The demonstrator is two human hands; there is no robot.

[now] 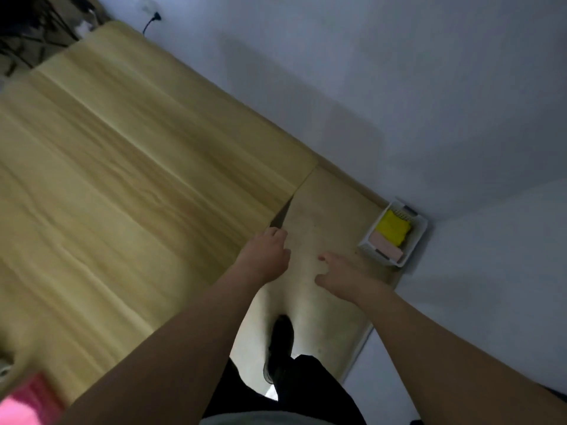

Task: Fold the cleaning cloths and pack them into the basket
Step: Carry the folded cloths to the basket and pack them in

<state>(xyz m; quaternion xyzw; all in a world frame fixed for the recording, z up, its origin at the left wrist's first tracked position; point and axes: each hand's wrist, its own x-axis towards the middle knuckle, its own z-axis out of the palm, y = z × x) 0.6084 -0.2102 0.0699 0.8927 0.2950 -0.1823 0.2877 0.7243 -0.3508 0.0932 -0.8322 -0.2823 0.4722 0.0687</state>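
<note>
A white plastic basket (418,240) stands on the floor in the corner at the right. Inside it lie a folded yellow cloth (393,230) and a folded pale pink cloth (386,247). A bright pink cloth (23,403) shows blurred at the bottom left corner, on the wooden table (116,167). My left hand (267,256) hovers at the table's right edge with fingers curled and holds nothing that I can see. My right hand (340,276) hangs over the floor, left of the basket, fingers loosely spread and empty.
Pale walls (399,87) close in behind the table and to the right of the basket. A narrow strip of beige floor (325,216) runs between table and wall. My dark shoe (280,345) is below the hands. Dark cables lie at the top left.
</note>
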